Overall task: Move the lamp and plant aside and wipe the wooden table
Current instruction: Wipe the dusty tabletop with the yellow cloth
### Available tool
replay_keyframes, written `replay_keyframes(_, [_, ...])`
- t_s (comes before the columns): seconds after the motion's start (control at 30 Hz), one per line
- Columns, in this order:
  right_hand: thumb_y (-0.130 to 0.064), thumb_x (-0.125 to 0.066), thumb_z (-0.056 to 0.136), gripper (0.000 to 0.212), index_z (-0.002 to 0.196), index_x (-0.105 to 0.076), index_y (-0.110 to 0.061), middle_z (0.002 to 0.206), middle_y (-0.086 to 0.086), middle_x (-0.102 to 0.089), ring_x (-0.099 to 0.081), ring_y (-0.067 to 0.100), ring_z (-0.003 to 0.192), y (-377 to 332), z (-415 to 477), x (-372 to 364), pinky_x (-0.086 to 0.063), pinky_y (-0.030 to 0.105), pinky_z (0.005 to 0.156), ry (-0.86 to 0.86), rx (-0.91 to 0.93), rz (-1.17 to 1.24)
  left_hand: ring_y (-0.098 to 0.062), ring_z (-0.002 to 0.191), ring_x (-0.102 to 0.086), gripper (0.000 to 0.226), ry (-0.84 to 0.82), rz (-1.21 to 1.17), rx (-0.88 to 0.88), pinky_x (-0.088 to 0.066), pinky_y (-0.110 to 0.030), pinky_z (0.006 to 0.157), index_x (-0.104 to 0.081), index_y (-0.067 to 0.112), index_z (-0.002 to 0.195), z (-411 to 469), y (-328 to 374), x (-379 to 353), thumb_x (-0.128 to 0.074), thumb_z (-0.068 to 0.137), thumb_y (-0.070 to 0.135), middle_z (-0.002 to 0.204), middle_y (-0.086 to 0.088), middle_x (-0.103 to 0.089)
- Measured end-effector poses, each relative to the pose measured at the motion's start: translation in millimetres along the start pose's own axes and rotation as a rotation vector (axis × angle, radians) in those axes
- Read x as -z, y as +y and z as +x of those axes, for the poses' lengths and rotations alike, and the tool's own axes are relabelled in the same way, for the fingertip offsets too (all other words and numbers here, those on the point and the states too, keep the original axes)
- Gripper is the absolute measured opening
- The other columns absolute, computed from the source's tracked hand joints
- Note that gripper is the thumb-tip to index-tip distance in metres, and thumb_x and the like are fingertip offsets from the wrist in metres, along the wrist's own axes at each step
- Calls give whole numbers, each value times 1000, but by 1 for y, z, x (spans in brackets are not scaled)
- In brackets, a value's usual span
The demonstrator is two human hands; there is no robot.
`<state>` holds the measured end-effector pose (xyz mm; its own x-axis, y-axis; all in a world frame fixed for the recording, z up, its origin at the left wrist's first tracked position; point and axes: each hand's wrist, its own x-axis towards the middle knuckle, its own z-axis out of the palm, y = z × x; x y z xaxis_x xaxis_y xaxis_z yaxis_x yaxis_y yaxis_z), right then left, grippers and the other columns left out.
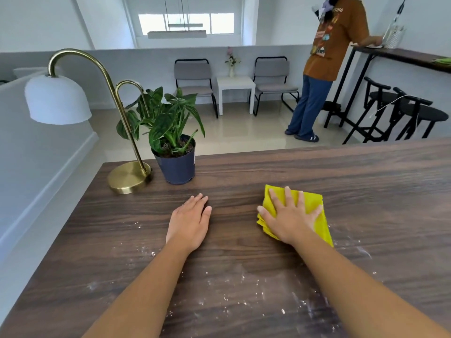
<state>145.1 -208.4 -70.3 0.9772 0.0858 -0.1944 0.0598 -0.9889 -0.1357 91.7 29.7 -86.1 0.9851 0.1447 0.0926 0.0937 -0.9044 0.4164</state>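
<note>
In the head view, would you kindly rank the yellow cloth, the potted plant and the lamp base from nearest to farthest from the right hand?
1. Yellow cloth: directly under the right hand.
2. Potted plant: farther back, to the left.
3. Lamp base: farthest left, by the table's corner.

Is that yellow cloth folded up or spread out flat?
Folded. The yellow cloth shows stacked layers at its left edge, under the flat right hand.

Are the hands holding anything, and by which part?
Nothing is gripped. The right hand lies flat on the yellow cloth; the left hand rests on the table.
</note>
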Motion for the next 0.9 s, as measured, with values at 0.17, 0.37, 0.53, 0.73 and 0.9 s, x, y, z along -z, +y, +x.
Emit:
replay_keyframes(0.17, [-69,-17,88,58,143,-4,-56,161,-14,6,11,21,148,-39,-40,-29,10,54,115,-38,704,-79,-9,143,-23,45,30,-74,11,-17,-29,115,-39,23,141,1,0,-1,-28,100,36,152,6,-35])
replay_keyframes(0.37, [-77,-13,81,58,134,9,-66,157,-22,11,11,16,148,94,-26,2,1,66,112,7,211,-96,-9,143,-23,47,12,-35,-13,-20,-32,115,-39,24,141,-1,9,-6,-26,99,41,151,7,-35])
replay_keyframes(0.53, [-77,-17,84,71,147,0,-47,161,-6,13,12,30,148,-2,-5,4,6,72,107,-37,108,-37,-12,143,-24,48,13,1,3,-21,-34,114,-39,23,141,1,-1,1,-27,99,42,151,5,-36])
replay_keyframes(0.73, [-60,-32,91,58,145,-13,-50,161,-13,-5,6,17,149,-14,-49,-17,6,48,115,-84,850,-54,-14,141,-30,43,63,-140,6,-22,-33,114,-49,20,135,-1,0,2,-32,99,37,147,1,-43])
replay_keyframes(0.9, [-63,-24,93,59,146,-4,-49,162,-11,2,5,20,149,103,-5,16,-1,58,116,31,53,-79,-12,141,-29,47,36,-104,-1,-23,-35,114,-48,22,135,-5,1,4,-30,97,45,148,3,-42])
